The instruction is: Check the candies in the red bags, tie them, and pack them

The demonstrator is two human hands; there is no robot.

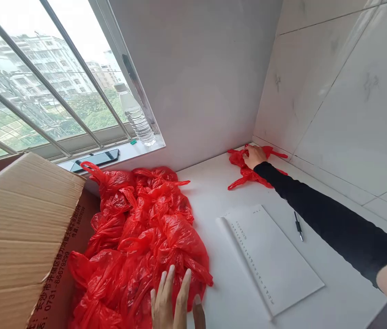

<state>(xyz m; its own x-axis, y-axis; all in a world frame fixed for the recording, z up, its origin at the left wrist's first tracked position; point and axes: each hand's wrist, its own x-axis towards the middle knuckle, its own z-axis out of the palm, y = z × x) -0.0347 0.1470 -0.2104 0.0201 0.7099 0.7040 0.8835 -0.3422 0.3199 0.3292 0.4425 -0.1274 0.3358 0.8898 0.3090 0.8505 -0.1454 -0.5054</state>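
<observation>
My left hand (pixel 171 299) is at the bottom middle, its fingers spread over the near edge of a heap of red plastic bags (pixel 145 228). The bags are tied in knots with their handles sticking up, and what they contain is hidden. My right arm, in a black sleeve, stretches to the far corner of the white table (pixel 210 192). There my right hand (pixel 255 156) has its fingers curled on a red plastic bag (pixel 236 157). More red plastic lies just in front of that hand, with one handle trailing left.
An open cardboard box (pixel 25 228) stands at left. Written paper (pixel 272 260) and a pen (pixel 298 226) lie on the table. On the windowsill are a phone (pixel 97 159) and a clear water bottle (pixel 136 119). Walls bound the back and right.
</observation>
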